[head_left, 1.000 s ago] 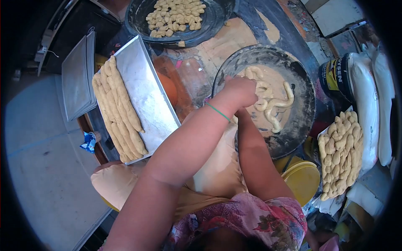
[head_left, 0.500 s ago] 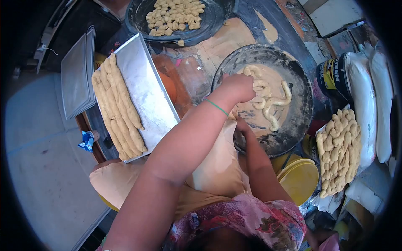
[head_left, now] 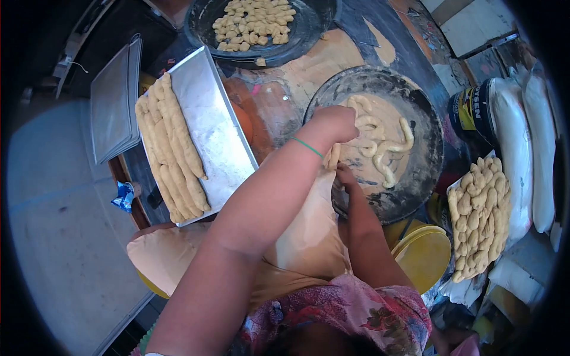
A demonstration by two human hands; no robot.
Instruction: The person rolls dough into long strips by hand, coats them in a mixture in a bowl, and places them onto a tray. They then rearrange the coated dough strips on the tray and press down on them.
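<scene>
Curled into a loose fist, the left hand (head_left: 337, 124) is over the near side of the black basin (head_left: 427, 178) in the head view, a green band (head_left: 307, 146) round its wrist. Just below hangs a short strip of dough (head_left: 333, 156), between that hand and the right hand (head_left: 345, 176), whose fingers are bent close to the strip's lower end. The left fingertips are hidden, so whether they pinch the strip, I cannot tell; nor can I tell whether the right fingers grip it or only touch it. Farther into the basin, smooth pale ropes (head_left: 386, 173) lie curled on a floury layer.

The work looks partway along. Long, bumpy strips (head_left: 172, 142) already lie side by side down one long side of the metal tray (head_left: 217, 148); twisted pieces (head_left: 480, 219) sit close together at the right, and small lumps (head_left: 252, 25) fill part of a second basin (head_left: 312, 35). The curled ropes look smooth and untwisted, so those seem the part left unshaped.
</scene>
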